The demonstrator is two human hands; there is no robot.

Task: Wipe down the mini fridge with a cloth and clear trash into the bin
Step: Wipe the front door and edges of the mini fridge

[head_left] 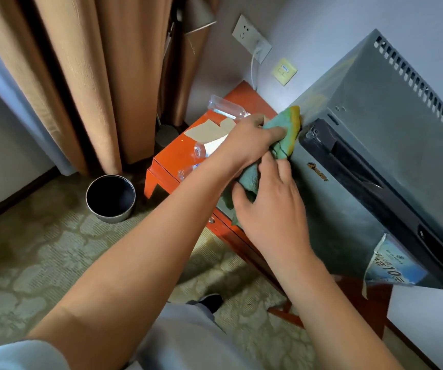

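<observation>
A grey mini fridge (pixel 391 124) with a black door handle stands on an orange cabinet (pixel 169 161) at the right. My left hand (pixel 249 141) grips the upper part of a green and yellow cloth (pixel 287 129) and holds it against the fridge's left front corner. My right hand (pixel 271 206) pinches the cloth's lower end just below. On the cabinet top lie empty plastic bottles (pixel 227 106) and torn pieces of paper (pixel 207 130). A round metal bin (pixel 111 197) stands on the carpet left of the cabinet.
Tan curtains (pixel 81 76) hang at the back left. A wall socket (pixel 251 38) with a white cable sits above the cabinet. A blue sticker (pixel 393 268) peels from the fridge door's lower corner. My shoe (pixel 211 301) rests on patterned carpet.
</observation>
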